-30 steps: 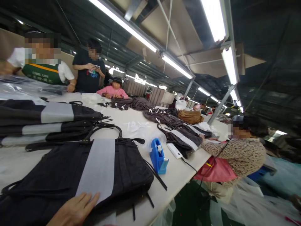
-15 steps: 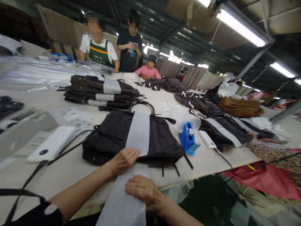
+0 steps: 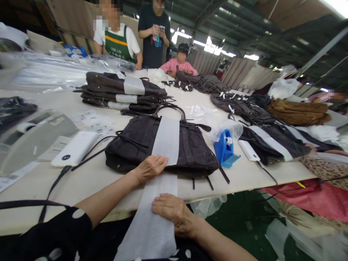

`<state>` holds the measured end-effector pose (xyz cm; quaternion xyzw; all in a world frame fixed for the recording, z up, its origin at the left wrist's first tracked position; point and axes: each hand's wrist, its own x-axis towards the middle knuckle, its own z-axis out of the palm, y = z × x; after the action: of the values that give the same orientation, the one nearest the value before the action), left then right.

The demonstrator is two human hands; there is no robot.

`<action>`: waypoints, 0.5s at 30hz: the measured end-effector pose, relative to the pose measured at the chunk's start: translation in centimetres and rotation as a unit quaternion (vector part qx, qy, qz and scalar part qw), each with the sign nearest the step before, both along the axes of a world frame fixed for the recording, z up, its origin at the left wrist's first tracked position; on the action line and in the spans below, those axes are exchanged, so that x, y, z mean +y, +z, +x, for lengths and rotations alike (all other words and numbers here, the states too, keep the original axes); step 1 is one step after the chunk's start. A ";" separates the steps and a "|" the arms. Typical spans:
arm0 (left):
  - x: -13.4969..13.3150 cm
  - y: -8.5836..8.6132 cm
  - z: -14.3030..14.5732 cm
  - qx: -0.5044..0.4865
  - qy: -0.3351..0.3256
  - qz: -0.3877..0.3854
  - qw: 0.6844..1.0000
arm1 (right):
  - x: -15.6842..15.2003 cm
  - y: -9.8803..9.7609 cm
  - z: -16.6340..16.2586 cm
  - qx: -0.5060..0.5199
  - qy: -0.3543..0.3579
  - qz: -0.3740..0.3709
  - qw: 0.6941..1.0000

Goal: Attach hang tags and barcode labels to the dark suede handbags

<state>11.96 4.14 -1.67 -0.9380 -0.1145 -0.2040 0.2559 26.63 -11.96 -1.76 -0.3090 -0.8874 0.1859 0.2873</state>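
Two palms on one strip, nothing gripped

Found the bag lying flat on the table, near the front edge, handles away. Found the strip laid over its middle, running down the near side, off the table edge and onto the lap. Noted the left hand palm down, fingers loosely spread, on the strip just where it left the bag's near edge; pressing, not pinching. Noted the right hand lower, flat on the hanging part, fingers extended, likewise closed on nothing. Could not tell whether the strip's far end was tucked under the bag or merely lying over it.

Judged slip the main risk: with only flat pressure and no pinch, any pull by the lower hand could drag the strip askew across the bag or out from under the upper palm. Judged creasing likely too, given thin, limp-looking material and a free length over the table edge. Judged the thin straps at the bag's near edge apt to catch under the strip and leave a lump. Reckoned the dispenser, just right of the bag, and the power bank with its cable, just left, near enough to be knocked or snagged if the bag were turned. Saw the stack of banded bags well behind.
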 end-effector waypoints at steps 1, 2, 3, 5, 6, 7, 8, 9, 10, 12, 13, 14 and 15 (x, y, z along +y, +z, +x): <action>0.0 -0.1 0.0 -0.001 0.001 0.000 1.000 | -0.2 0.0 0.0 0.000 0.002 -0.001 1.000; 0.0 -0.1 0.0 -0.001 0.002 0.000 1.000 | -0.3 -0.3 -0.1 -0.003 0.004 -0.003 1.000; 0.0 -0.2 0.0 -0.001 0.003 -0.001 1.000 | -0.5 -0.9 -0.2 -0.005 0.001 -0.003 1.000; 0.0 -0.3 0.0 0.001 0.004 -0.001 1.000 | -0.8 -2.8 -0.6 -0.004 -0.015 0.012 1.000; 0.0 -0.4 0.0 0.001 0.004 0.000 1.000 | -0.8 -3.9 -0.8 -0.004 -0.024 0.023 0.999; 0.1 -0.6 0.0 0.000 0.003 0.002 1.000 | -0.9 -4.8 -0.9 -0.005 -0.031 0.033 0.999; 0.1 -0.7 0.0 -0.002 0.001 0.006 1.000 | -0.9 -5.4 -1.1 -0.002 -0.036 0.043 0.998; 0.1 -0.9 0.0 -0.006 -0.002 0.010 1.000 | -0.9 -5.7 -1.1 0.003 -0.037 0.047 0.998; 0.1 -1.0 0.0 -0.010 -0.005 0.013 1.000 | -0.9 -5.4 -1.1 0.005 -0.034 0.040 0.999; 0.0 -1.3 -0.1 -0.011 -0.012 0.010 1.000 | -0.8 -3.7 -0.8 0.010 -0.021 0.004 1.000; -0.1 -1.3 -0.1 -0.006 -0.015 0.001 1.000 | -0.7 -2.5 -0.5 0.010 -0.014 -0.022 1.000; -0.2 -1.3 -0.2 -0.002 -0.016 -0.011 1.000 | -0.7 -1.2 -0.3 0.010 -0.007 -0.047 0.999; -0.4 -1.1 -0.3 0.004 -0.016 -0.026 1.000 | -0.6 0.0 -0.1 0.014 -0.004 -0.065 0.998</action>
<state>11.71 3.75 -2.78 -0.9468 -0.1036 -0.2018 0.2281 26.57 -12.55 -1.80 -0.3276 -0.8681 0.2467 0.2795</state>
